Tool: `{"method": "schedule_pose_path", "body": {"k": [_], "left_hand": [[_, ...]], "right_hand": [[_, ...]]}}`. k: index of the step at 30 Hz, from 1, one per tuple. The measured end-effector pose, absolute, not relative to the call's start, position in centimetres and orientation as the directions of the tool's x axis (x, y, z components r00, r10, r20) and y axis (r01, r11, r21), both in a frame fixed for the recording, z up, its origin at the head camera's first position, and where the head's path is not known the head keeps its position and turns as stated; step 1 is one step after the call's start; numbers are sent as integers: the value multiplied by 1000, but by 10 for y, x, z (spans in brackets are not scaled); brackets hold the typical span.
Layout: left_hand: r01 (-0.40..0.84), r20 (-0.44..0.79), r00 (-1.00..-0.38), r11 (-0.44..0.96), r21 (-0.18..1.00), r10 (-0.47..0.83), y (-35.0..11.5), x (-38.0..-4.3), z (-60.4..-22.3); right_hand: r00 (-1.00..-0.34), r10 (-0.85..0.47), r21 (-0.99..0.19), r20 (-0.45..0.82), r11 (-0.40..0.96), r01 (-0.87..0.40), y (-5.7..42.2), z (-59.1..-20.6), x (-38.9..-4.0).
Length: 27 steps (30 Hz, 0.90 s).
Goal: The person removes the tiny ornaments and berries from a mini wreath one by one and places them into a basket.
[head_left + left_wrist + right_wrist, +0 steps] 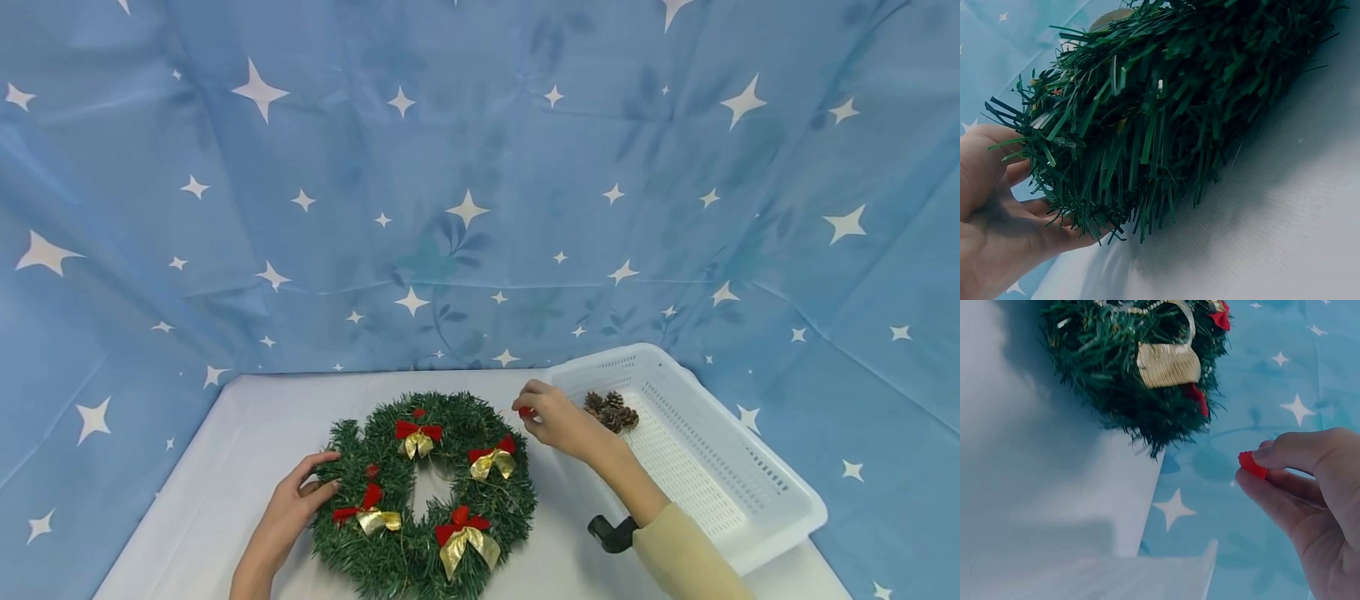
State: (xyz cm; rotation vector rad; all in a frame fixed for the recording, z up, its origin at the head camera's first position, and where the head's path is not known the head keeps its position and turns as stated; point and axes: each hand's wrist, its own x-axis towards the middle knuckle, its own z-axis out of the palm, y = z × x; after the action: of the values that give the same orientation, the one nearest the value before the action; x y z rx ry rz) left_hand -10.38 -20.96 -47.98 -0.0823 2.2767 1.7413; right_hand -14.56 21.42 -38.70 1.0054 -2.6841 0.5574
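Observation:
A green tinsel wreath (356,550) with red-and-gold bows (468,542) and small red ornaments lies on the white table. My left hand (288,500) holds its left edge. In the left wrist view, the thumb and fingers of that hand (997,212) lie around the bristly green wreath (1141,125), partly hidden by it. Past the wreath's upper right side, my right hand (562,423) pinches a small red ornament (1252,465) between thumb and fingers. The right wrist view shows the ornament apart from the wreath (1085,375); its exact kind is unclear.
A white plastic basket (780,492) stands to the right, under and beyond my right forearm. Several brown pine cones (611,414) lie at its far left end. A blue curtain with white stars (465,208) hangs behind the white table (255,417).

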Motion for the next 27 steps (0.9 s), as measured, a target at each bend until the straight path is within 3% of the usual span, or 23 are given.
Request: {"method": "schedule_pose_path", "body": {"k": [19,27], "left_hand": [[-228,-273,-955,297,927,119,-210,-105,-480],[-221,-265,-958,310,925,107,-208,-107,-480]], "right_hand": [[-866,-412,-434,282,751,-498,274,-376,-136],[-889,-370,-412,269,790,-454,300,-381,-132]]}}
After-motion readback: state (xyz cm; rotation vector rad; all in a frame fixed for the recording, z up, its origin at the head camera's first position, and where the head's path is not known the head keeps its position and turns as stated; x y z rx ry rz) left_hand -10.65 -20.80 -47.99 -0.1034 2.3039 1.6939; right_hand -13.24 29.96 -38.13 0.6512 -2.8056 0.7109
